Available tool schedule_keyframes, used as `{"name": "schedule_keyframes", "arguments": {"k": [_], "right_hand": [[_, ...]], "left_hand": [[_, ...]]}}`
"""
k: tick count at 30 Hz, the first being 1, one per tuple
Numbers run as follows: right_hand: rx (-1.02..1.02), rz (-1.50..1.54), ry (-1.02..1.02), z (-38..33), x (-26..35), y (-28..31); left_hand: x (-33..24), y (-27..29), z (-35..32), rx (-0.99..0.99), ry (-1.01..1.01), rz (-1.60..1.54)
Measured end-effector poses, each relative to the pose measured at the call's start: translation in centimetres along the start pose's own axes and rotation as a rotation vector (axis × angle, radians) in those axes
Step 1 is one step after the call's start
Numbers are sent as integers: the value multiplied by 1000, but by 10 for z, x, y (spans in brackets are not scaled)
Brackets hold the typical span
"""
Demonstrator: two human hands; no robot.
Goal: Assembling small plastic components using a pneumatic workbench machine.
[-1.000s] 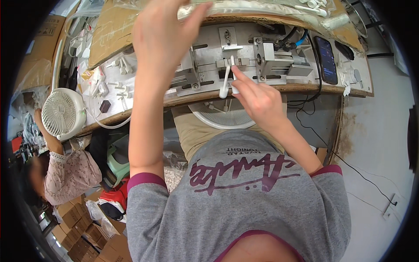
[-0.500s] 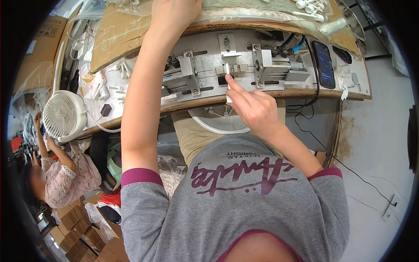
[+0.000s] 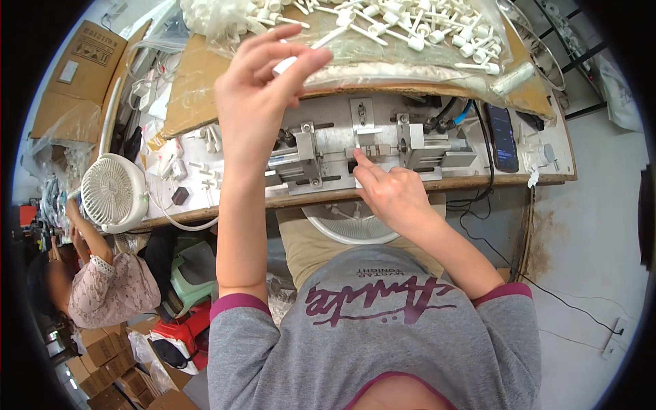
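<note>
A round white plastic basket (image 3: 355, 241) holds small pieces (image 3: 336, 210); the left hand (image 3: 254, 89) pinches a stemmed white part (image 3: 284, 65); the right hand (image 3: 396, 193) grips unclearly.

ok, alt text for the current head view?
A person's left hand holds up a white stemmed part while the right hand is at a metal fixture on a bench. More white parts lie piled beyond, over cardboard; a white fan is at left, a phone at right.
</note>
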State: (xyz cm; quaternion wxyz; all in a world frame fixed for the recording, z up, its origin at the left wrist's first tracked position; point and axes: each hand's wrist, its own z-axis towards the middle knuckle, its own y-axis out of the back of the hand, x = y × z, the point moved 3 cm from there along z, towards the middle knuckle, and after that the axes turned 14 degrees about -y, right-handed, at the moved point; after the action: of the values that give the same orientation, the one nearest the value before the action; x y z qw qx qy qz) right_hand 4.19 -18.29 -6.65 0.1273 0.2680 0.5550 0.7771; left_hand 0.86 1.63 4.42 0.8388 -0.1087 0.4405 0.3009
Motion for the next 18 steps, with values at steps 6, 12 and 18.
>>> {"name": "schedule_keyframes", "arguments": {"k": [6,12,18], "right_hand": [[-298,259,-83,70,-30,76],[-388,-215,-293,193,-96,90],[-331,-226,-247,207,-75,46]], "left_hand": [[-10,7,-54,133,59,-52],[-5,-24,-111,323,-216,441],[32,-46,-156,370,-345,658]]}}
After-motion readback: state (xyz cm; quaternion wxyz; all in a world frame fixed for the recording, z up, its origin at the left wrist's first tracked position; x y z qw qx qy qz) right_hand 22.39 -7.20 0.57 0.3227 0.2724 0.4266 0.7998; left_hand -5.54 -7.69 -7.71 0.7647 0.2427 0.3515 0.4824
